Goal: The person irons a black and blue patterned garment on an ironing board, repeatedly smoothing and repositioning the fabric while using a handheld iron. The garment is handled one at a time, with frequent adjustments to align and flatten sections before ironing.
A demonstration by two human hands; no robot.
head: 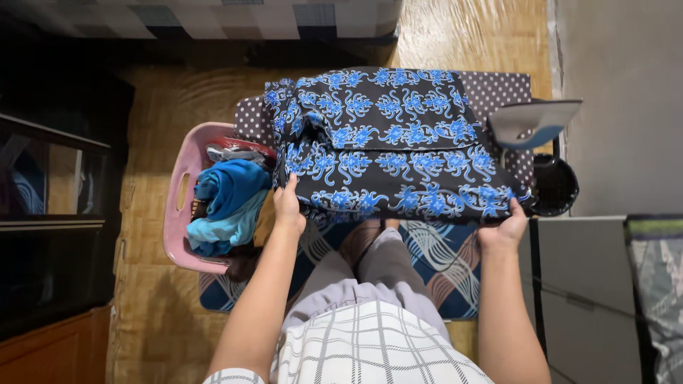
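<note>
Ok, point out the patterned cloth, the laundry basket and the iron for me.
patterned cloth [398, 135]: head view, middle of the folded black and blue fabric.
laundry basket [178, 192]: head view, pink rim by the handle slot.
iron [530, 122]: head view, its pale soleplate, standing at the board's right end.

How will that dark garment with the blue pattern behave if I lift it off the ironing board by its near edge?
The patterned garment will probably flop and unfold: it lies in soft folded layers. It looks light, since the left hand and right hand hold only its near edge. Its far side may drag over the dotted ironing board towards the iron.
</note>
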